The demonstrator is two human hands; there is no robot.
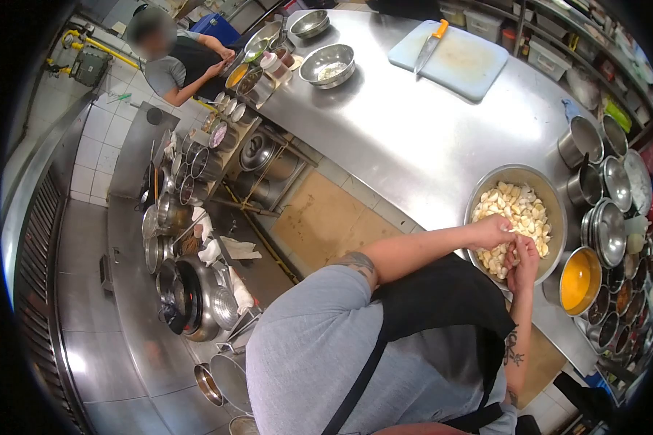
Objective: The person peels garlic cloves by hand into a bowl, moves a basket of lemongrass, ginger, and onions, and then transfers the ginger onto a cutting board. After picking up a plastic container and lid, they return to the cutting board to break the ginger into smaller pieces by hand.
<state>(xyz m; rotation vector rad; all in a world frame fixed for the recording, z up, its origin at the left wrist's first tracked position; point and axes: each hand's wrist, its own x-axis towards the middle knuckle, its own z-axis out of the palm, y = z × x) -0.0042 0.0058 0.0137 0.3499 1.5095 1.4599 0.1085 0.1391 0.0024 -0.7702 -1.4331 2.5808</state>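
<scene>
A large metal bowl [479, 190] full of pale, peeled-looking garlic cloves [511, 206] stands at the near right edge of the steel counter. Over its near side my two hands meet at the fingertips. My left hand [492, 232] comes in from the left with its fingers pinched together. My right hand [524, 262] touches it from the right, fingers closed too. Whatever small thing they hold between them is too hidden to make out.
A blue cutting board [479, 61] with an orange-handled knife [429, 49] lies on the steel counter [384, 138]. Beside the bowl stands a pot of orange liquid [577, 283]. Metal pots and bowls line the right. Another person [174, 65] stands at the far left.
</scene>
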